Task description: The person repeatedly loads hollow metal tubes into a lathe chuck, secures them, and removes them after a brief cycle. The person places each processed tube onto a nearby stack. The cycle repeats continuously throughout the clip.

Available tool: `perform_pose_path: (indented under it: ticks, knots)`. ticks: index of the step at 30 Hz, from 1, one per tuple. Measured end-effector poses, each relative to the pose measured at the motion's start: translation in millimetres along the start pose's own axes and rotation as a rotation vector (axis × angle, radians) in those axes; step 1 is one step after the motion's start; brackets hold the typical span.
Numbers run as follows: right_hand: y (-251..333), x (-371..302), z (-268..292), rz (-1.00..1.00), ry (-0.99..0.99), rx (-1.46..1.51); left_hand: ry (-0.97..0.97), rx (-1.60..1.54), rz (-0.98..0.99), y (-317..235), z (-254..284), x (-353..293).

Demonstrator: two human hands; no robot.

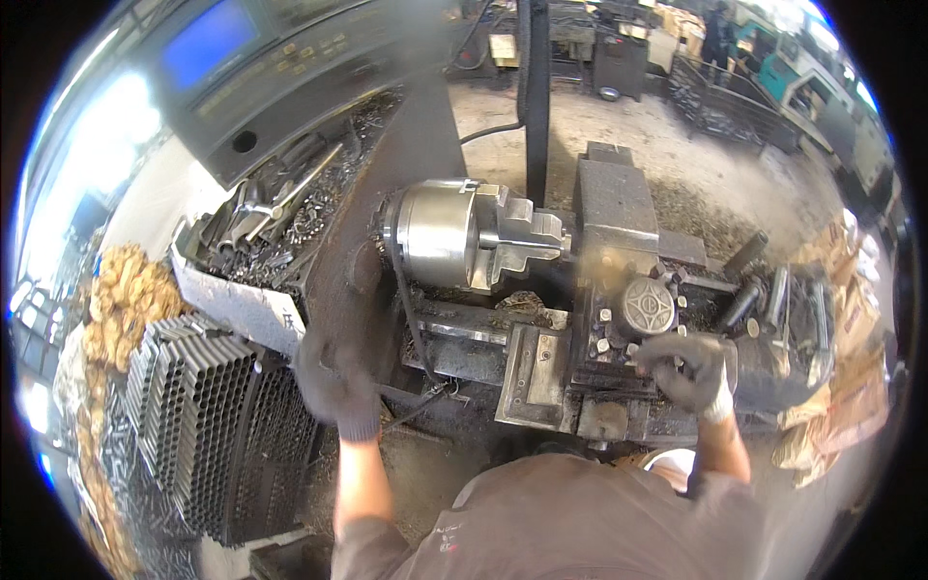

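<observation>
My left hand, in a dark glove, is smeared by motion beside the lathe's dark headstock side; its fingers are unclear. To the right, my right hand, in a dark glove with a pale cuff, is curled beside the tool post, next to its round star-patterned cap. What it grips, if anything, is hidden. Between and beyond my hands is a shiny lathe chuck with stepped jaws. A short bar end shows at the jaws, facing the grey tailstock block.
Stacked metal tubes stand at the left, below a bin rim with chips and tools. A control panel with a blue screen rises at upper left. Metal cylinders and brown paper lie at the right. A wire-mesh crate is farther back.
</observation>
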State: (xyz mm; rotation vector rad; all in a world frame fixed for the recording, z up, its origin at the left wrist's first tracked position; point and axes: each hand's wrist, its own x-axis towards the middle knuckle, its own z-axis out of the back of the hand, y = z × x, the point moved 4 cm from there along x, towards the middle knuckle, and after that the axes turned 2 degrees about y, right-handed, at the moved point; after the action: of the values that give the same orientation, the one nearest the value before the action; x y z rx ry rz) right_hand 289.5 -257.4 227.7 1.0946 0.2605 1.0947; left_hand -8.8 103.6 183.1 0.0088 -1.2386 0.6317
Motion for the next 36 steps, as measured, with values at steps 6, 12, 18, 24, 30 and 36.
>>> perform_pose_path:
  ticks: [6, 12, 18, 24, 30, 36]
  knots:
    - [-31, -48, -1, -0.096, -0.072, 0.464, 0.390, 0.363, 0.030, -56, -169, 198]
    - [-41, -70, -22, -0.321, 0.130, 0.427, 0.725, 0.576, 0.065, -66, -232, 268]
    - [-29, -56, -87, -0.208, 0.373, 0.337, 0.483, 0.225, -0.352, -76, -112, 80]
    - [-27, -52, -255, -0.252, 0.750, 0.439, 1.171, 0.030, 0.479, 67, 101, -317]
    - [-1, -95, -475, -0.574, 1.193, 0.429, 1.252, 0.542, 1.586, 130, 499, -649]
    - [77, -99, -621, -0.410, 1.553, 0.358, 0.578, 0.764, 2.320, -2, 690, -754]
